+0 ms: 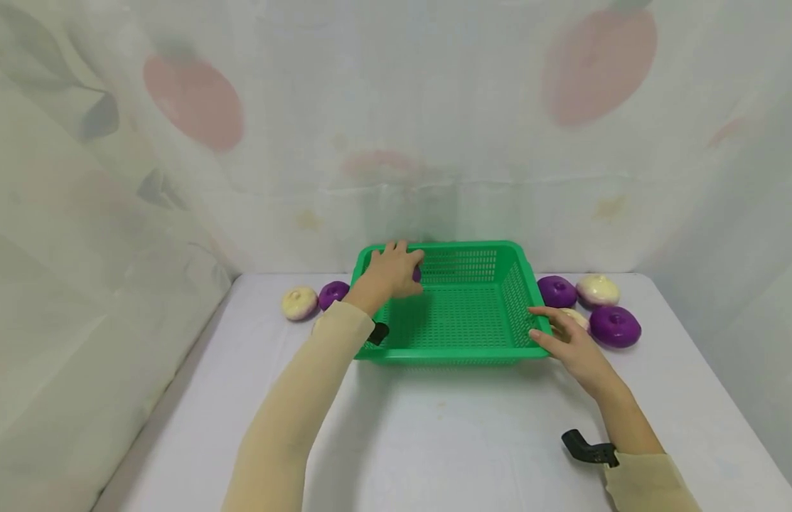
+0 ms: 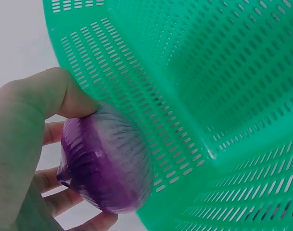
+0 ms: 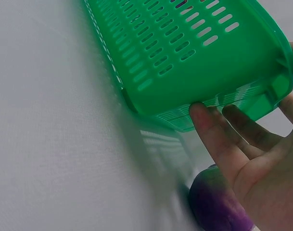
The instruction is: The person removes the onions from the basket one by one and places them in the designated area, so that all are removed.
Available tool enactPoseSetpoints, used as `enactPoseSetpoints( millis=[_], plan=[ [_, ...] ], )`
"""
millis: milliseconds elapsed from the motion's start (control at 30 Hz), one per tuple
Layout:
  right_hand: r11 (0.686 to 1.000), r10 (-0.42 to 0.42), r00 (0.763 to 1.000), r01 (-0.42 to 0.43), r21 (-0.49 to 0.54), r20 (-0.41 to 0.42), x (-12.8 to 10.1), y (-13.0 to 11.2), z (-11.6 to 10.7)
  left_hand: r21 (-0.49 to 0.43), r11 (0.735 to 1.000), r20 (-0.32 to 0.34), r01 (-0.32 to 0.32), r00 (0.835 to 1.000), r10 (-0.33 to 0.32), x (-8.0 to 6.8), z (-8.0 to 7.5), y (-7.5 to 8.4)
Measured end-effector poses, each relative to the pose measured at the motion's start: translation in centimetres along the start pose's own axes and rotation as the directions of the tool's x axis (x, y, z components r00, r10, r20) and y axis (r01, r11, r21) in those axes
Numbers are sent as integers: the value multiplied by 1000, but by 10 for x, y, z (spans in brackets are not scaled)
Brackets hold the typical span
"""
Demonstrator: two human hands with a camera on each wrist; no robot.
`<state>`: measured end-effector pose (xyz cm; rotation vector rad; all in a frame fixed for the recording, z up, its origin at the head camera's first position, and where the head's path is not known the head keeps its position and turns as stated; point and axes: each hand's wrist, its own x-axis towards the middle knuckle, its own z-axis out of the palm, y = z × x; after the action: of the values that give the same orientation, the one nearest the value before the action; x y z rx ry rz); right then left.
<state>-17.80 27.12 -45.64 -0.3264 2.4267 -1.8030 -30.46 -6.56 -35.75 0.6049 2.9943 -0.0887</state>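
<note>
The left hand [image 1: 396, 270] holds a glossy purple onion [image 2: 105, 161] with curled fingers [image 2: 64, 94] clamped on it, over the ten o'clock corner of the green perforated plastic basket [image 1: 463, 313]. The right hand [image 1: 571, 341] rests straight, relaxed fingers [image 3: 211, 132] against the basket's three o'clock wall on the white bench [image 1: 447, 434].

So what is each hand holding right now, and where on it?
Left hand grips a purple onion around its sides, thumb on top. Right hand holds nothing; its straight fingers touch the green basket corner.
</note>
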Motion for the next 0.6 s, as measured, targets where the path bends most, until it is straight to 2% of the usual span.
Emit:
enactPoseSetpoints(
  millis=[600],
  plan=[
    [1000, -10, 1000, 10, 10, 4, 0, -1, 0, 32, 994, -53, -107, 993, 109, -29, -22, -7]
  ],
)
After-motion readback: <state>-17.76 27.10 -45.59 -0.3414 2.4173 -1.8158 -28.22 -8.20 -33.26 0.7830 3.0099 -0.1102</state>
